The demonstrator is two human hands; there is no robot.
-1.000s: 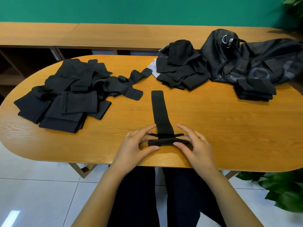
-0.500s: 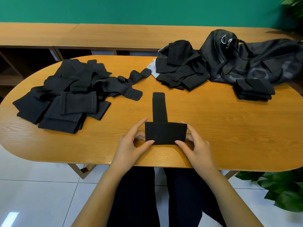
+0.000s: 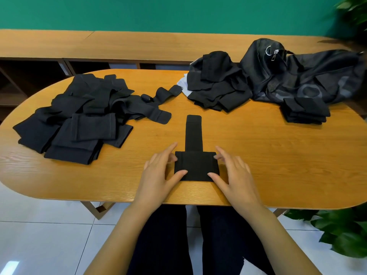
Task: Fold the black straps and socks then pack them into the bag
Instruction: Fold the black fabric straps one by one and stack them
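- Near edge of the table (image 3: pixel 268 161), right in front of you: black strap (image 3: pixel 196 165) lying flat, wide folded part nearest, narrow tail running straight away from you.
- Your left hand (image 3: pixel 158 175): fingers nearly straight, thumb resting on the near left corner of the folded part, fingertips touching its left edge. Nothing gripped.
- Your right hand (image 3: pixel 236 175): mirrors that on the right side, fingers spread and flat.
- Far left: loose black pile (image 3: pixel 79 120).
- Beyond the strap: second heap (image 3: pixel 216 90), beside the bag (image 3: pixel 297 76) at far right.
- Small folded stack (image 3: pixel 305 110) against the bag's near side.
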